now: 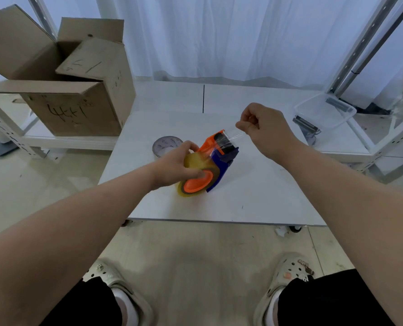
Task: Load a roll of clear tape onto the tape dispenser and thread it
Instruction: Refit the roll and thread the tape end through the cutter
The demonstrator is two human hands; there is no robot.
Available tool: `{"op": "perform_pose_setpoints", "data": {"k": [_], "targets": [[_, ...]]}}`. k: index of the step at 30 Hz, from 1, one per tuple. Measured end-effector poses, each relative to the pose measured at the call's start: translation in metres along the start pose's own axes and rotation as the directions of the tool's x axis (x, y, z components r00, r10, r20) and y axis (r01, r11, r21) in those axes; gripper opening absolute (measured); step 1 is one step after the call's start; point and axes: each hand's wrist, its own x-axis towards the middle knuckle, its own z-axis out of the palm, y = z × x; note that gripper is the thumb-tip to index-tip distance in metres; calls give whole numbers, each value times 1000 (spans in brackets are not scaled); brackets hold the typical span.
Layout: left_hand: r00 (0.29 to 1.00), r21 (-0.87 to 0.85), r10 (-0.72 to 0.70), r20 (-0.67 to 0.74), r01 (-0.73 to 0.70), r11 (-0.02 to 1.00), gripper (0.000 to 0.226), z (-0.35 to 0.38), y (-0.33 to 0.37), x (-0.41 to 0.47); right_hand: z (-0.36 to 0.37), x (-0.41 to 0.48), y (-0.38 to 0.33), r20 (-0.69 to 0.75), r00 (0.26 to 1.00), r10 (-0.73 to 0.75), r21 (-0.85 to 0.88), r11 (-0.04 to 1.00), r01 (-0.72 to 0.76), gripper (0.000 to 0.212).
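A blue and orange tape dispenser (221, 158) lies tilted on the white table (242, 198). A yellowish clear tape roll (195, 162) sits on its orange hub. My left hand (175, 165) grips the roll and hub from the left. A strip of clear tape (231, 137) runs from the roll over the dispenser's black roller and orange front. My right hand (262, 128) pinches the free end of that strip, just beyond the dispenser's front, to its upper right.
A second tape roll (166, 145) lies flat on the table behind my left hand. An open cardboard box (78, 90) stands on a shelf at left. A clear plastic tub (325, 111) and dark metal parts (305, 125) sit at right. Metal shelf posts flank the table.
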Motion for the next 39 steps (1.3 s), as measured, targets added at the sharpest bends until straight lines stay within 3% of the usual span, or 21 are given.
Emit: {"op": "perform_pose_setpoints", "data": {"k": [6,11,14,22,30,33,35,39], "targets": [[998,-33,-14,55,16,999,53,-1,2,5,-2,1,6,-20,999,34,-41,999,-35,12],[991,219,51,123,-77,973,61,1,7,3,2,4,6,-9,999,53,-37,998,-53,15],[988,258,54,144,-90,962,61,0,7,2,4,4,5,22,997,68,-2,998,-68,16],[997,81,17,74,-23,996,58,-22,4,-2,1,-1,6,27,998,53,36,998,-54,13],[998,56,-23,55,20,998,56,-26,-2,1,0,-4,4,36,998,44,73,996,-47,14],[998,183,42,-40,-34,982,60,-25,-4,3,0,-3,0,29,995,100,89,991,-102,16],[991,305,97,-93,-64,950,62,-25,-2,2,2,1,-4,25,983,182,195,964,-183,15],[977,461,196,-79,-139,877,60,-14,0,-4,3,8,-15,78,909,409,439,805,-400,16]]}}
